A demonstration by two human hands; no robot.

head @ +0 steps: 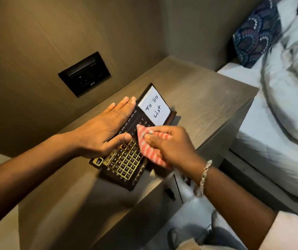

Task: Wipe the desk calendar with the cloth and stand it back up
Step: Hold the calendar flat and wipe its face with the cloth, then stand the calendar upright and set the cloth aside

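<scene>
Head view: desk calendar (pixel 126 159) lies flat overhanging nightstand (pixel 207 98) front edge, left hand (pixel 104 130) pressing it with fingers together and flat, right hand (pixel 173 147) pinching cloth (pixel 148 148); hard wipe risks sliding it off.

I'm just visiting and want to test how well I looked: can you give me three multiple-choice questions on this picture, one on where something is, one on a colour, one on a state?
1. Where does the left hand rest?
A. flat on the desk calendar
B. on the bed
C. on the wall switch panel

2. What colours is the cloth?
A. plain blue
B. red and white stripes
C. solid black

3. How is the calendar placed now?
A. standing upright
B. lying flat on the bedside table
C. lifted in the air

Answers: 1 A, the palm lies on the calendar's left part. 2 B, the stripes show under the right hand, which grips the cloth. 3 B, its face with the white "To Do List" card points upward.
</scene>
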